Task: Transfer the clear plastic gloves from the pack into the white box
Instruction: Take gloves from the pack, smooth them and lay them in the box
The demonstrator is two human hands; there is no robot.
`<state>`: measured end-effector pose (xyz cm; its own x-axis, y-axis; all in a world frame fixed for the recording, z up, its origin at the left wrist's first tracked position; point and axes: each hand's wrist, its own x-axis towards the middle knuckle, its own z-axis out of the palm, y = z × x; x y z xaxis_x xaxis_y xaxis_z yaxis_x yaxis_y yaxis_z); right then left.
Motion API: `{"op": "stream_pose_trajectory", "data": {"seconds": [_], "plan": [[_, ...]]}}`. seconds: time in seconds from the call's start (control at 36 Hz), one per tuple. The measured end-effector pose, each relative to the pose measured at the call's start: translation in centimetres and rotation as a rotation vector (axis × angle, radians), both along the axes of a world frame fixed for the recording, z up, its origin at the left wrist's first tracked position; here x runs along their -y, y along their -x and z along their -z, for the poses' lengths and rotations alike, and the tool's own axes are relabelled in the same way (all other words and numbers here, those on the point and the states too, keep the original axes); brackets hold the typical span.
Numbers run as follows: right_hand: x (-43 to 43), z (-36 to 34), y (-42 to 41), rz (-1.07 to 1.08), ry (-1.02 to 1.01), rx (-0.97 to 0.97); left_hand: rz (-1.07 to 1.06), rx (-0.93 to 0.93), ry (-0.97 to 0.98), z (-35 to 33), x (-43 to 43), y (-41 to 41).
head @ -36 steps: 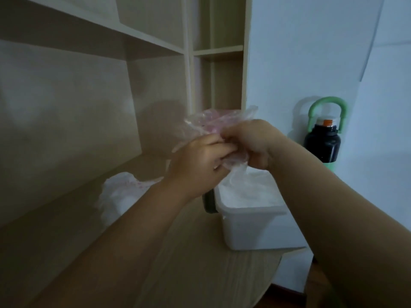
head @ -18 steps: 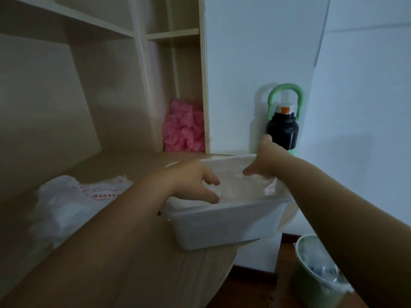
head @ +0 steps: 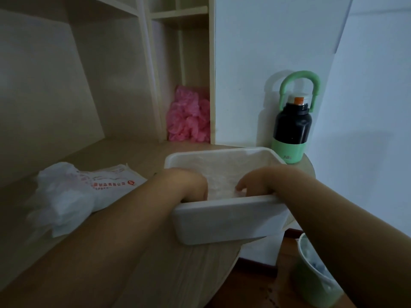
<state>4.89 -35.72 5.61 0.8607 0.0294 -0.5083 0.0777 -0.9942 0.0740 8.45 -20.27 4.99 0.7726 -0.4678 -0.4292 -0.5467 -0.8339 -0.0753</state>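
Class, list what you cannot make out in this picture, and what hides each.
Fingers of the left hand: head view, behind the white box's near wall.
Grip of the right hand: head view, fingertips partly below that wall.
Print on the pack: head view, too small, blurred.
Contents of the green bin: head view, cut by the frame edge and forearm.

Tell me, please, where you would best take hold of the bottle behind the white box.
Likely the green loop handle, from above: the bottle stands upright, its loop raised over the cap, while the white box crowds its lower front.
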Motion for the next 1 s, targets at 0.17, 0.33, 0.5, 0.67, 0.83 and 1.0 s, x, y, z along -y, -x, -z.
{"op": "stream_pose_trajectory", "data": {"seconds": [0.17, 0.33, 0.5, 0.67, 0.83, 1.0], "plan": [[-2.0, 0.2, -0.8, -0.013, -0.087, 0.042, -0.033, 0.005, -0.054, -0.3, -2.6, -0.2], [-5.4, 0.1, -1.5, 0.011, -0.233, 0.181, -0.058, 0.002, 0.001, -0.6, -7.1, -0.2], [-8.5, -1.0, -1.5, 0.101, -0.504, 0.461, -0.066, 0.163, 0.364, -1.5, -11.3, 0.1], [-13.3, -2.6, -0.1, 0.025, -0.552, 0.723, -0.132, 0.385, 0.848, -2.8, -16.3, 2.1], [-21.1, -2.0, 2.2, -0.051, -0.826, 0.907, -0.339, 0.682, 1.058, -0.3, -23.0, 3.1], [-28.2, 0.8, 4.6, -0.233, -0.967, 0.877, -0.464, 0.581, 1.084, 5.4, -28.0, 2.3]]}}
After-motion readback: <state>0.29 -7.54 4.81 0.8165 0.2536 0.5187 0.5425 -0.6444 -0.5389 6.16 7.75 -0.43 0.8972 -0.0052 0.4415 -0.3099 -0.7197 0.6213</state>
